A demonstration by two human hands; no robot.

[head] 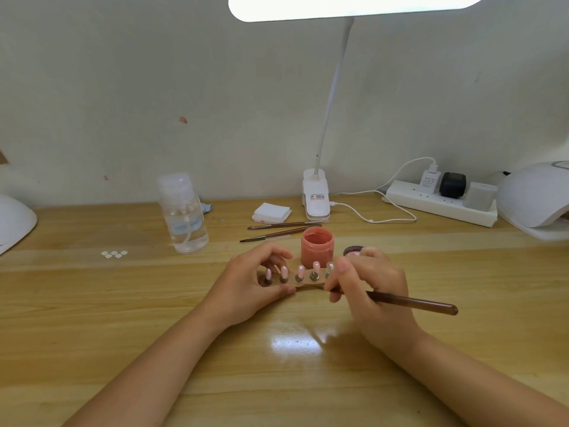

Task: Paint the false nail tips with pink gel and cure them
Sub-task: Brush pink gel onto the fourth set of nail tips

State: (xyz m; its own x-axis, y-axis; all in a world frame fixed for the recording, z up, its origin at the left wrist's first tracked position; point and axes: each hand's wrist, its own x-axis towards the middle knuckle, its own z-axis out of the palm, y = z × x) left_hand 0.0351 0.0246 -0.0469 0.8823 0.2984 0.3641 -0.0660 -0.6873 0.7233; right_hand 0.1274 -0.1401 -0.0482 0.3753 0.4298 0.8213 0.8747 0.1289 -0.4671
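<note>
A strip holder (303,283) carries several pink false nail tips (300,271) standing on small pegs. My left hand (257,283) pinches the strip's left end between thumb and fingers. My right hand (366,285) grips a brown brush (412,302) like a pen, with its handle pointing right. The brush tip is hidden behind my fingers near the rightmost nail tip. An open pot of pink gel (317,246) stands just behind the strip. Its dark lid (352,251) lies to the right, partly behind my right hand. A white curing lamp (535,201) sits at the far right.
Two spare brushes (283,229) lie behind the pot. A clear pump bottle (184,214) stands at the left, with small white stickers (114,254) near it. White wipes (271,212), a clip lamp (316,195), a power strip (440,201) and another white lamp (15,223) line the back.
</note>
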